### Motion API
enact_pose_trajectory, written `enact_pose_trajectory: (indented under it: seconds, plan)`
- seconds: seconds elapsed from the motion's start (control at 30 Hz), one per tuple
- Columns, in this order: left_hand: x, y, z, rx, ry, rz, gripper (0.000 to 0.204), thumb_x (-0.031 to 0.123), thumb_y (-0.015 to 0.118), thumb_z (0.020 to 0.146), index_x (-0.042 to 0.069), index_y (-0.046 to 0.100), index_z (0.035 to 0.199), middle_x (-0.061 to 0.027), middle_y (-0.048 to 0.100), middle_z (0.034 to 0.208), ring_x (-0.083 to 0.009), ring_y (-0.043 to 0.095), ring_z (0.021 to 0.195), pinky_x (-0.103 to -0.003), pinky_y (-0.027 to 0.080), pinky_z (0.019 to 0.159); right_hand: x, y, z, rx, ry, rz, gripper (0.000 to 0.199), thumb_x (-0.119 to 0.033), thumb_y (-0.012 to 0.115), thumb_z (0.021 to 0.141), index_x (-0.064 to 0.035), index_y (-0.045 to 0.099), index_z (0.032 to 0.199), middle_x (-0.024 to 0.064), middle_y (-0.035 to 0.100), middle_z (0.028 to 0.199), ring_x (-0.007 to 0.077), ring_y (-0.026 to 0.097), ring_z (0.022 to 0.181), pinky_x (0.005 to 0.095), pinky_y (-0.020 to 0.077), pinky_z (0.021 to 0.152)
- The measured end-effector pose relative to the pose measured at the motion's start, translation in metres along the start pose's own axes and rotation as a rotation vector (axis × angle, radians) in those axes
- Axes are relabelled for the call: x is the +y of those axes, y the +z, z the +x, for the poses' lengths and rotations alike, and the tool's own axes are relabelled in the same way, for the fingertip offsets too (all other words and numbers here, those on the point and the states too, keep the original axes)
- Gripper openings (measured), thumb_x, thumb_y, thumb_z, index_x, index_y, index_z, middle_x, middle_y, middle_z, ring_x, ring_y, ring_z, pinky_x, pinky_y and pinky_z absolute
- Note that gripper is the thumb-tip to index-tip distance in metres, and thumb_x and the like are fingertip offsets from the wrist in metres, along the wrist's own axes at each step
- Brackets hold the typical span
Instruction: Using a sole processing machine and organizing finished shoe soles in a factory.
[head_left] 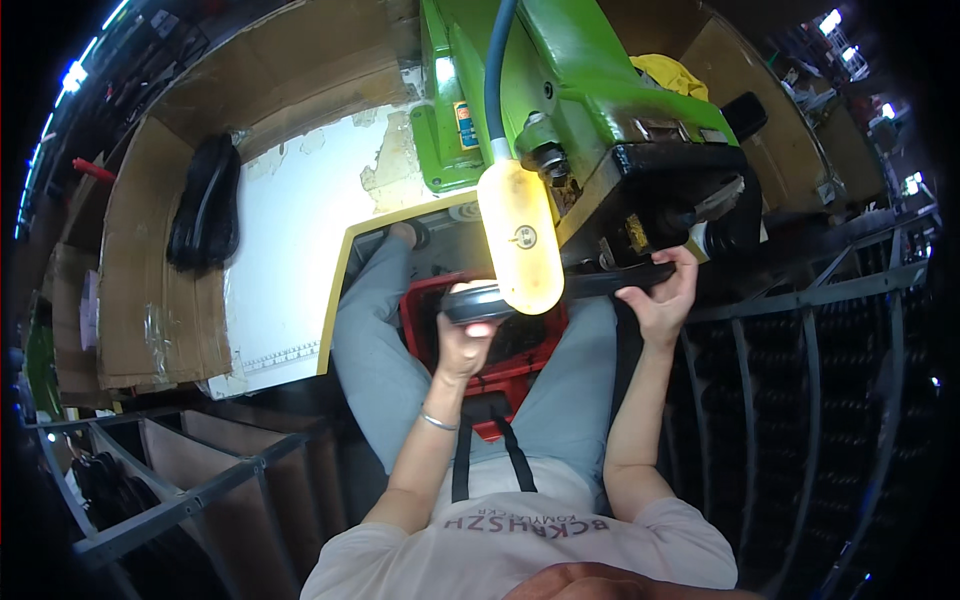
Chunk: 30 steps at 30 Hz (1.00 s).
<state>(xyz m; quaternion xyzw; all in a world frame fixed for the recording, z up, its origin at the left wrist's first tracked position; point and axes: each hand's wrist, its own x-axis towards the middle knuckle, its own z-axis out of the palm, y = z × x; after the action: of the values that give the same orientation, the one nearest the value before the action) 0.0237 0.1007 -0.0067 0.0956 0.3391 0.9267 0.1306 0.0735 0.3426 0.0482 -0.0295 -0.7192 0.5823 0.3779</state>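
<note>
A long black shoe sole [612, 281] is held level across my lap, just under the head of the green machine [590, 90]. Its left end is gripped by my left hand [463, 345], with the fingers wrapped over the rim. At the other end, my right hand [668, 305] pinches the sole between thumb and fingers, close beneath the machine's dark working part [665, 185]. A lit lamp with a pale yellow housing [521, 240] hangs in front and hides the sole's middle.
More black soles [205, 205] stand in the cardboard enclosure [165, 250] on the white, yellow-edged table [275, 270]. Below my hands is a red container [512, 380]. Metal racks flank me, left [185, 500] and right [810, 370]. A yellow cloth [672, 76] lies behind the machine.
</note>
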Motion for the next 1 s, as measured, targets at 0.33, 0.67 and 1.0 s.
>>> enact_pose_trajectory:
  seconds: [0.33,0.67,1.0]
  plan:
    - [-0.094,-0.003,0.014,0.008,0.062,0.245,0.067,0.044,0.079,0.07,-0.004,0.056,0.11,-0.0135,0.064,0.104,-0.0254,0.062,0.102,-0.043,0.052,0.093,-0.023,-0.048,0.024,0.075,0.018,-0.173,0.07,-0.015,0.09,0.061,-0.0017,0.048,0.115,0.0041,0.048,0.106,0.0158,0.049,0.099,0.0281,0.0389,0.093]
    - [-0.014,-0.026,0.004,-0.07,-0.031,-0.296,0.067,0.039,0.078,0.072,0.008,0.049,0.124,-0.0093,0.056,0.124,-0.0272,0.055,0.116,-0.05,0.047,0.099,-0.053,0.034,0.008,-0.005,-0.074,-0.306,0.077,-0.018,0.091,0.053,-0.0016,0.048,0.113,0.0059,0.043,0.101,0.0166,0.043,0.085,0.0287,0.0417,0.077]
    - [0.036,-0.004,-0.004,-0.11,-0.07,-0.13,0.067,0.031,0.084,0.068,0.0,0.047,0.114,-0.02,0.056,0.119,-0.0368,0.052,0.12,-0.055,0.048,0.096,0.024,0.006,-0.017,0.01,0.043,0.105,0.083,-0.012,0.092,0.053,-0.0018,0.043,0.119,0.0053,0.045,0.108,0.0157,0.047,0.101,0.0301,0.039,0.098]
